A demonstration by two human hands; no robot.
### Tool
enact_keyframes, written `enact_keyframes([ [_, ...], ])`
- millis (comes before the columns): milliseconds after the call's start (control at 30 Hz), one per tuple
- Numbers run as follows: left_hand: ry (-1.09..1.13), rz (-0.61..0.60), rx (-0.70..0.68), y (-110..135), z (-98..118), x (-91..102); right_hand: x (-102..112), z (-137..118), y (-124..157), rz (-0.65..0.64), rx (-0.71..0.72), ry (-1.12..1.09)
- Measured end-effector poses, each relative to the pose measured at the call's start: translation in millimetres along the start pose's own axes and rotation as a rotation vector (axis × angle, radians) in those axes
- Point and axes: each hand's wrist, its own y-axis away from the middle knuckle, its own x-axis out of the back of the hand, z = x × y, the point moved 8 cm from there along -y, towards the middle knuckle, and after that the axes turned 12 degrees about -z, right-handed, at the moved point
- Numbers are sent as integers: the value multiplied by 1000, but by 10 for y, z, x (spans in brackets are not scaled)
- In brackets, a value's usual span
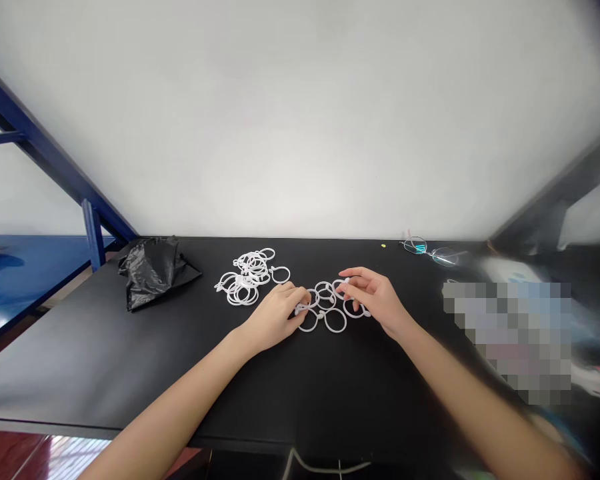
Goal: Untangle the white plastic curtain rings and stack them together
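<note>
Several white plastic rings linked in a chain [330, 313] lie on the black table [130, 360] between my hands. My left hand [275, 313] rests palm down at the chain's left end, with its fingers curled and pinching a ring there. At the chain's right end, my right hand [375, 297] pinches a ring between thumb and fingers. A loose pile of white rings [250, 277] sits just beyond my left hand, apart from the chain.
A crumpled black plastic bag [153, 270] lies at the table's left rear. A pair of glasses [430, 250] lies by the wall at the right rear. A blue metal frame [93, 233] stands to the left. The right side is blurred out.
</note>
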Motion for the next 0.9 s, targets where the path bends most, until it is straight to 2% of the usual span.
enact_keyframes([
  [133, 26, 8, 44, -9, -10, 12, -15, -11, 3, -22, -30, 17],
  [267, 21, -8, 108, -3, -37, 10, -43, -44, 2, -61, 18, 119],
  [367, -6, -15, 113, 0, -41, 9, -50, -123, 32, -38, 107, 370],
  [467, 33, 34, 81, 10, -25, 66, -69, -205, 87, 25, 182, 638],
  [533, 145, 104, 77, 28, -38, 145, -85, -228, 108, 42, 203, 679],
  [633, 402, 180, 123, 60, -117, 228, -81, -218, 96, 39, 200, 531],
  [733, 775, 114, 175, 54, -198, 153, -62, -121, 33, 15, 139, 218],
  [800, 1027, 51, 246, 55, -252, 53, -77, -44, -18, -8, 94, 110],
  [900, 1236, 56, 401, 90, -374, -44, -71, -18, -71, 39, 112, 288],
])
